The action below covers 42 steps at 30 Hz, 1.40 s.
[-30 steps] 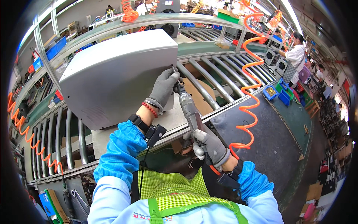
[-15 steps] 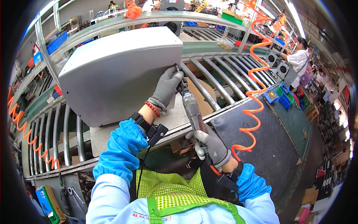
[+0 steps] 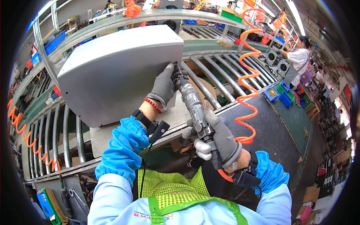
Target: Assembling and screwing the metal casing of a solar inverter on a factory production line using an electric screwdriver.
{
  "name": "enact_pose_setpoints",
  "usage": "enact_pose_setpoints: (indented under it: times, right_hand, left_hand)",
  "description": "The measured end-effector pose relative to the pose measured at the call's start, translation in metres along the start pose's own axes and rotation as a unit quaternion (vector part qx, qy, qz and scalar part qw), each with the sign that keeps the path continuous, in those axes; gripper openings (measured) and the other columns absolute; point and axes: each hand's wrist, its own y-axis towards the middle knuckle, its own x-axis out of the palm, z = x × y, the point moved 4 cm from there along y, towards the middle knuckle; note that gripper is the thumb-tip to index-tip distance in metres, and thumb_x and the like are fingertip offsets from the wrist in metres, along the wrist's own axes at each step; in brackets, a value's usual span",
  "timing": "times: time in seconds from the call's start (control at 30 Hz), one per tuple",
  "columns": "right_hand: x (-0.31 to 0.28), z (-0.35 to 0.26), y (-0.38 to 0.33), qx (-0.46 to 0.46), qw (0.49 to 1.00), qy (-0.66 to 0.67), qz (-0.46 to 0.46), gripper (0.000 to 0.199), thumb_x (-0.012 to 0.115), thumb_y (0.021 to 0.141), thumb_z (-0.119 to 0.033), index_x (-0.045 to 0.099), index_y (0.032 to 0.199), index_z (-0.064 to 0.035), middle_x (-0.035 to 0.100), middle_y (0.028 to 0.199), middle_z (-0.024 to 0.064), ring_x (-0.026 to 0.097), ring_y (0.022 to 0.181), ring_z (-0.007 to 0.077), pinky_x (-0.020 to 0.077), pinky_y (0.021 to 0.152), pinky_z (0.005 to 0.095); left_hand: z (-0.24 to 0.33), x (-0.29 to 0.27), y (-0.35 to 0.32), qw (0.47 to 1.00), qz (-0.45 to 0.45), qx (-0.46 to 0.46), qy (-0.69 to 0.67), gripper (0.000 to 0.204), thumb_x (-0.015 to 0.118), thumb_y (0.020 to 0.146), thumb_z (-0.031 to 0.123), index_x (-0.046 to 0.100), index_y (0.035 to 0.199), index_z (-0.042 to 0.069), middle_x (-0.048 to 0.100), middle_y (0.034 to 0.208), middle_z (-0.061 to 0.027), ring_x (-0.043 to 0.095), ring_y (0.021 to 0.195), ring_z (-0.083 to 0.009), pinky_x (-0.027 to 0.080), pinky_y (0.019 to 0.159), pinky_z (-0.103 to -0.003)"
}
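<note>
A large light-grey metal casing (image 3: 123, 75) stands on a board over the roller conveyor. At its right edge, my gloved left hand (image 3: 164, 85) is closed around the front end of a pneumatic screwdriver (image 3: 193, 103), whose bit points at the casing's edge. Any screw at the tip is too small to make out. My right hand (image 3: 219, 140), also in a grey glove, grips the rear of the tool, thumb along its body. An orange air hose leaves the tool's back end below that hand.
Metal rollers (image 3: 221, 80) run left and right of the casing. A coiled orange hose (image 3: 249, 97) hangs at the right, above a dark table (image 3: 258, 127). Blue bins (image 3: 285, 99) stand beyond it, near another person (image 3: 299, 60). A second coiled hose (image 3: 35, 144) hangs at the left.
My right hand has turned and shifted its grip on the screwdriver, and the tool's body has rolled with it. The coiled hose at the right has swung left. My left hand stays by the casing's edge.
</note>
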Motion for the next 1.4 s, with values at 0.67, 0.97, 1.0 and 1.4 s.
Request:
enact_pose_setpoints:
  times: [0.67, 0.97, 1.0, 1.4]
  right_hand:
    - [-0.020, 0.001, 0.008, 0.002, 0.999, 0.020, -0.050, 0.059, 0.042, 0.096, -0.058, 0.055, 0.115, -0.0037, 0.064, 0.086, 0.0105, 0.047, 0.043, 0.0083, 0.0382, 0.033, 0.0216]
    - [-0.027, 0.009, 0.007, -0.013, 0.998, -0.002, -0.054, 0.059, 0.043, 0.096, -0.058, 0.054, 0.116, -0.0031, 0.064, 0.086, 0.0107, 0.048, 0.042, 0.0079, 0.0374, 0.033, 0.0209]
    - [-0.030, 0.011, 0.007, -0.022, 0.999, -0.010, -0.045, 0.061, 0.044, 0.095, -0.059, 0.055, 0.115, -0.0024, 0.066, 0.086, 0.0123, 0.049, 0.041, 0.0076, 0.0371, 0.032, 0.0206]
    - [-0.084, 0.074, 0.012, 0.041, 0.997, -0.071, 0.003, 0.054, 0.042, 0.098, -0.053, 0.049, 0.122, -0.0049, 0.064, 0.089, 0.0123, 0.051, 0.043, 0.0092, 0.0401, 0.034, 0.0213]
  left_hand:
    - [0.005, 0.020, -0.003, 0.983, -0.017, 0.026, -0.179, 0.028, 0.050, 0.099, 0.024, 0.055, 0.109, -0.002, 0.061, 0.094, -0.0129, 0.063, 0.082, -0.0223, 0.055, 0.076, -0.034]
    - [0.001, 0.020, 0.010, 0.989, -0.007, 0.031, -0.143, 0.025, 0.047, 0.102, 0.021, 0.054, 0.108, -0.003, 0.060, 0.086, -0.0103, 0.060, 0.075, -0.0198, 0.051, 0.065, -0.027]
    - [0.000, 0.021, 0.010, 0.992, 0.005, 0.037, -0.121, 0.025, 0.047, 0.102, 0.020, 0.054, 0.108, -0.003, 0.060, 0.086, -0.0099, 0.059, 0.074, -0.0193, 0.050, 0.064, -0.025]
    - [-0.092, -0.075, -0.033, 0.978, 0.120, -0.137, -0.106, 0.024, 0.051, 0.094, 0.024, 0.060, 0.098, 0.003, 0.061, 0.082, -0.0057, 0.055, 0.063, -0.0107, 0.040, 0.043, -0.018]
